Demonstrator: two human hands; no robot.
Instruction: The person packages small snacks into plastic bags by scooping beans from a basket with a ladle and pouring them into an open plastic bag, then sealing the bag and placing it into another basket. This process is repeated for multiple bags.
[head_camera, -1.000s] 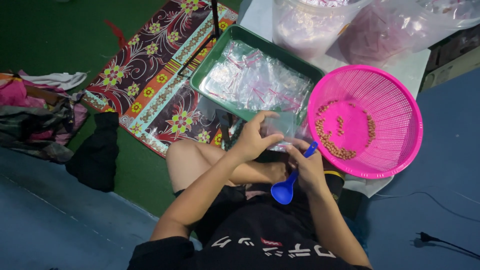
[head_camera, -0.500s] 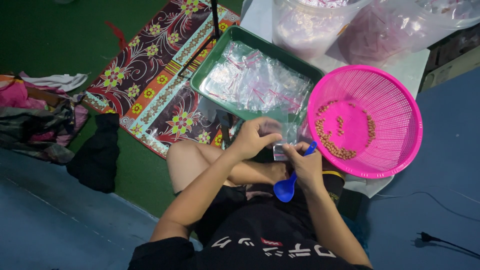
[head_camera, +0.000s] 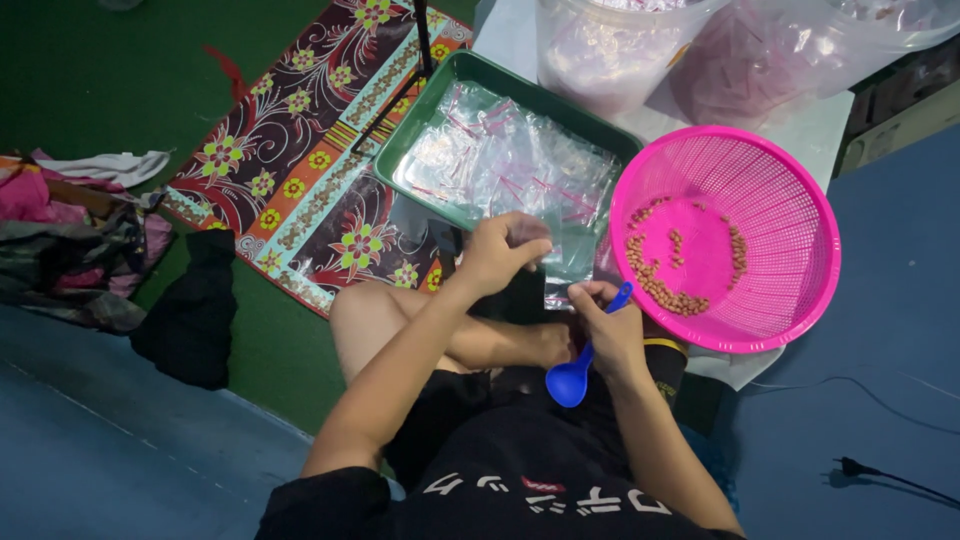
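Together, the left hand (head_camera: 500, 252) and right hand (head_camera: 610, 325) pinch a clear plastic bag (head_camera: 570, 262) with closed fingers; the right also grips a blue spoon (head_camera: 578, 368), beside the pink basket (head_camera: 800, 210).

The left hand (head_camera: 500, 252) has drawn back a little from the right hand (head_camera: 608, 325), and the small clear plastic bag (head_camera: 568, 262) now shows stretched between them, where before the two hands were bunched together over it. The left grip pinches the bag's upper edge; the right pinches its lower corner. The blue spoon (head_camera: 578, 365) has tilted slightly.
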